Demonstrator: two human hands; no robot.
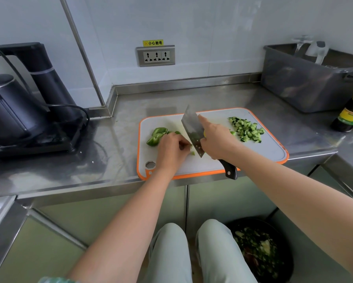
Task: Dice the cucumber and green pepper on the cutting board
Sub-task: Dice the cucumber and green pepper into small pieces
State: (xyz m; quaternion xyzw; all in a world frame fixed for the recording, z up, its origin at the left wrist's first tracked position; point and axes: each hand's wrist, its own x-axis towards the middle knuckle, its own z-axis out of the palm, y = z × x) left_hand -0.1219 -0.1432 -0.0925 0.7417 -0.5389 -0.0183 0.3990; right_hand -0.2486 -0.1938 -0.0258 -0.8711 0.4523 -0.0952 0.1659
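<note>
A stainless steel worktop (pixel 110 139) is running along a white panelled wall (pixel 212 27), which is carrying a triple socket (pixel 155 56). Soft light is reflecting off the steel, and metal cabinet doors (pixel 110 211) are sitting beneath.

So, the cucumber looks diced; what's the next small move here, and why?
Probably press the cleaver down through the green pepper that the left hand holds. The right hand grips the cleaver close beside those fingers, big chunks of pepper lie uncut, and the cucumber dice sit piled aside.

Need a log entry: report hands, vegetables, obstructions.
Right hand grips cleaver, blade on cutting board. Left hand pins green pepper beside blade. Cucumber diced, piled right. Nothing obstructing.
</note>
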